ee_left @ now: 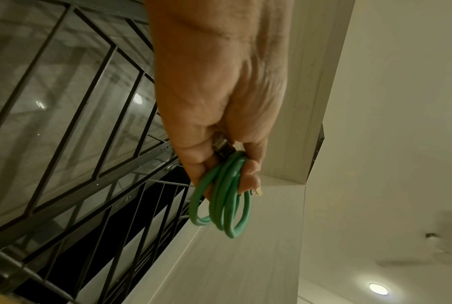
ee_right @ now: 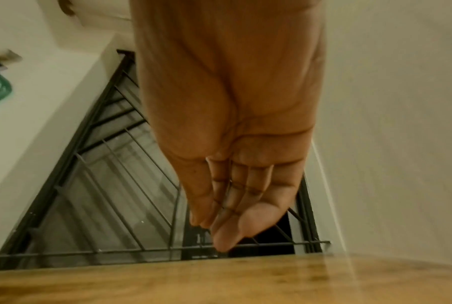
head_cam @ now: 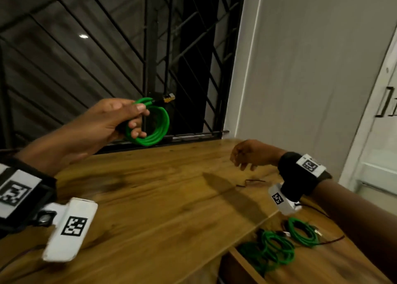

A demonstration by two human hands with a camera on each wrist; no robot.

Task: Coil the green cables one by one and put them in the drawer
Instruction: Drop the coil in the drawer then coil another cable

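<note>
While right grip point(head_cam: 247, 154) hangs slack, left grip point(head_cam: 111, 120) clutches neat-looped green cable point(head_cam: 160, 125)

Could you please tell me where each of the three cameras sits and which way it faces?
Head: on the head, looking forward and down at the table, open drawer, both forearms and hands.
Left wrist: on the left wrist, looking along the left hand at the coil it grips, with the window grille behind.
Right wrist: on the right wrist, looking along the empty right hand.
All three share the grille.
</note>
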